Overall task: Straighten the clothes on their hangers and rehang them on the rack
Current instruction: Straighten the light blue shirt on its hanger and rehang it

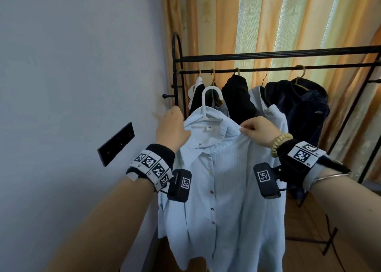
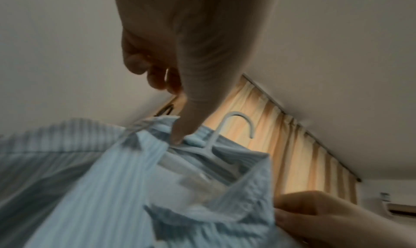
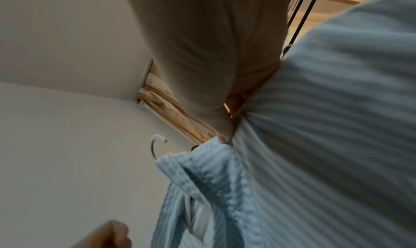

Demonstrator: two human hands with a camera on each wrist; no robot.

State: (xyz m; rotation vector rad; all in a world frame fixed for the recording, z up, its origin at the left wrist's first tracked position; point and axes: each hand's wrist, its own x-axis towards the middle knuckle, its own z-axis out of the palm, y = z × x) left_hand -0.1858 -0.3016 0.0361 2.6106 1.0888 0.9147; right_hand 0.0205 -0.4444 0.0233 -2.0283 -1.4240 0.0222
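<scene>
Black wristbands (image 1: 159, 158) with white coded tags (a gold beaded bracelet (image 1: 280, 146) rightward).

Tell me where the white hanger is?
In the head view, the white plastic hanger sits inside the pale blue striped shirt's collar, between both hands, in front of the black metal rack.

One striped shirt (image 1: 222, 189) on one white hanger (image 1: 208, 102), two hands, five garments on one rack (image 1: 268, 55).
</scene>
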